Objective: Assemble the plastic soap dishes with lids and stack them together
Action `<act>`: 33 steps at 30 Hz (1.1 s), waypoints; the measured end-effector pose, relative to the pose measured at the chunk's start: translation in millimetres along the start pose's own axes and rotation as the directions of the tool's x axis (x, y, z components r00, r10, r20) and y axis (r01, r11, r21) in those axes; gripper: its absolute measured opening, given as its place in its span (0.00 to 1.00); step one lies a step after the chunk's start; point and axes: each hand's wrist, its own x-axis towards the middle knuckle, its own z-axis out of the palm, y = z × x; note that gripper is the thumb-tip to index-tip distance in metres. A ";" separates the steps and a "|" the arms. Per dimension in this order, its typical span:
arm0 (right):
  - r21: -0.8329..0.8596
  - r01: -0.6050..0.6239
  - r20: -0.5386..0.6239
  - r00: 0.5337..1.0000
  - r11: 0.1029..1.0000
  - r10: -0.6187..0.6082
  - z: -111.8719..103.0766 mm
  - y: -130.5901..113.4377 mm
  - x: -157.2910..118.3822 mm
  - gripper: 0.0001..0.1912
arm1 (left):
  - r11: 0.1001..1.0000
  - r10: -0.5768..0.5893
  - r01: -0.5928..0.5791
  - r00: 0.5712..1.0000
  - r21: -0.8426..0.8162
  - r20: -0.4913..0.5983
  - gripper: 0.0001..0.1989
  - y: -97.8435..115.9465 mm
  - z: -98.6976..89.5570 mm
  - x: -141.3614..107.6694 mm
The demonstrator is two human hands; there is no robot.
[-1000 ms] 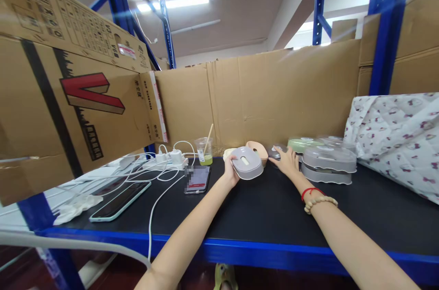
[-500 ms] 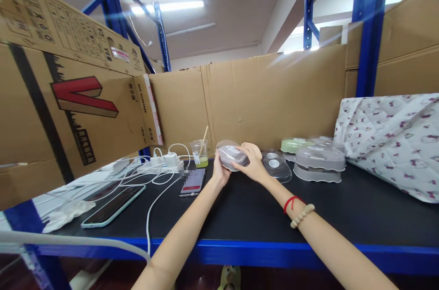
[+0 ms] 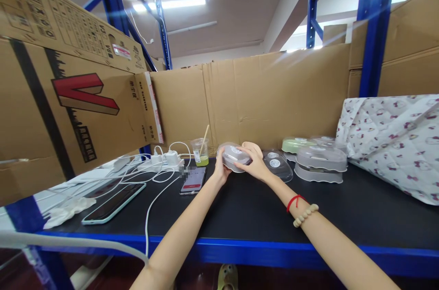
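A grey container with a clear lid and a round label [image 3: 236,155] is held between both hands above the black table. My left hand [image 3: 221,170] grips its left side and underside. My right hand [image 3: 254,164] has its fingers on the right side and front edge of the lid. Behind my right hand lies a beige piece [image 3: 253,147], partly hidden. Just right of that hand rests a clear lid with a round label [image 3: 278,166]. Farther right, grey containers with clear lids [image 3: 320,164] are stacked in front of a green one [image 3: 295,144].
A cup with green liquid and a stick [image 3: 201,153], a lit phone [image 3: 193,181], a second phone [image 3: 115,203] and a white power strip with cables [image 3: 164,162] are at left. Cardboard [image 3: 274,98] stands behind; a patterned cloth [image 3: 401,139] is at right.
The lid now sits lower and more closely over the grey container in my hands. The view has shifted slightly; both hands remain on the container.
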 end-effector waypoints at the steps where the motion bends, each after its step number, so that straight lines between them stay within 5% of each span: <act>1: 0.018 0.001 0.004 1.000 1.000 -0.001 0.0 0.8 0.4 0.30 | 1.000 0.001 -0.001 1.000 0.000 -0.006 0.14 0.0 -0.5 0.4; 4: 0.122 -0.010 0.000 1.000 0.992 0.010 0.4 3.0 1.9 0.30 | 1.000 -0.007 0.007 1.000 -0.007 0.000 0.15 0.6 -1.5 1.3; 7: 0.292 -0.124 -0.054 0.988 0.948 0.145 0.9 1.6 2.8 0.32 | 0.999 0.024 -0.023 0.999 -0.049 0.030 0.16 1.7 -1.0 1.3; 13: 0.508 -0.458 0.070 0.866 0.729 0.496 -1.6 -11.0 1.6 0.35 | 1.000 -0.003 0.002 0.991 0.005 0.136 0.15 5.7 -0.6 2.5; 19: 0.604 -0.430 -0.065 0.813 0.671 0.579 -12.3 -14.1 5.7 0.25 | 0.977 -0.027 -0.004 0.989 0.212 0.142 0.24 12.7 -4.7 2.4; 22: 0.587 -0.426 -0.058 0.826 0.688 0.561 -14.8 -11.8 6.0 0.24 | 0.942 -0.067 0.017 0.988 0.334 0.138 0.21 11.6 -5.4 1.4; 26: 0.530 -0.452 -0.027 0.837 0.718 0.547 -13.5 -10.0 2.9 0.24 | 0.946 -0.018 0.003 0.999 0.323 0.044 0.15 7.0 -5.7 4.9; 33: 0.532 -0.449 0.042 0.861 0.718 0.507 -11.2 -5.1 5.2 0.29 | 0.956 -0.013 -0.008 0.998 0.294 0.069 0.12 4.7 -6.2 9.4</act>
